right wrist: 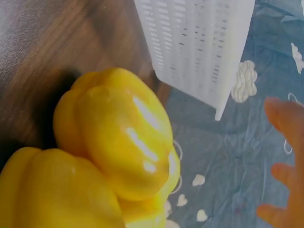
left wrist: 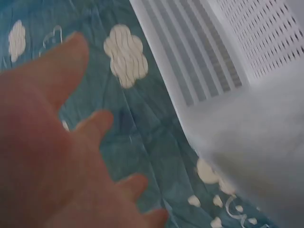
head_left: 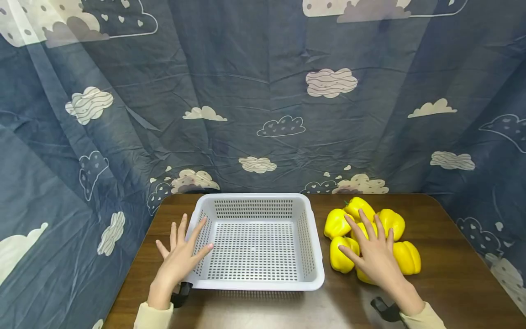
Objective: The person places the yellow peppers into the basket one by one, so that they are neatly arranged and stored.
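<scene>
A white perforated plastic basket [head_left: 254, 287] stands on the table with nothing inside it. My left hand [head_left: 179, 259], fingers spread, hovers over the basket's left side; in the left wrist view the fingers [left wrist: 71, 61] look apart from the basket wall [left wrist: 190, 114]. Several yellow bell peppers [head_left: 344, 256] lie in a cluster to the right of the basket. Above them is my right hand [head_left: 376, 256], spread and holding nothing, hiding part of the cluster. The right wrist view shows glossy peppers [right wrist: 114, 128] close up, with the fingertips [right wrist: 280, 114] off to the side.
The brown wooden table [head_left: 452, 283] has its back edge against a dark blue cloth [head_left: 246, 91] printed with clouds. A black wrist strap [head_left: 181, 294] shows at the left wrist and another strap [head_left: 386, 310] at the right.
</scene>
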Available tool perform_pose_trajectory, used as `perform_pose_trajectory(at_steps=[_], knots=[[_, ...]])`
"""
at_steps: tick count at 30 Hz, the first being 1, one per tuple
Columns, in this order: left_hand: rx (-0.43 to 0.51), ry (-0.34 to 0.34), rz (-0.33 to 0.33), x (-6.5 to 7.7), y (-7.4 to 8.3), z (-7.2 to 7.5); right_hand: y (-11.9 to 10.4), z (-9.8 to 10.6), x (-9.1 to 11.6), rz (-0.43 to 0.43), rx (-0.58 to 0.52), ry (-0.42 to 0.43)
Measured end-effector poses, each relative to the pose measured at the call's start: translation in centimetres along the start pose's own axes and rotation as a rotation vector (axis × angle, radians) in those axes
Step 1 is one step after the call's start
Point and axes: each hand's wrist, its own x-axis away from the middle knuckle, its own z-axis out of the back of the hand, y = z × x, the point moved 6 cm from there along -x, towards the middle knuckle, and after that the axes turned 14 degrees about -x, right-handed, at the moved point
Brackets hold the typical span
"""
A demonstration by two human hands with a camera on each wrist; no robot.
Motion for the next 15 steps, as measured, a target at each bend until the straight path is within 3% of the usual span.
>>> perform_pose_trajectory(at_steps=[6, 15], knots=[[0.149, -0.103, -0.025, 0.3, -2.7, 0.1, 0.4, 0.0, 0.5, 0.093, -0.06, 0.0], [0.473, -0.185, -0.196, -0.1, -5.1, -0.3, 1.0, 0.0, 0.9, 0.184, -0.16, 0.018]])
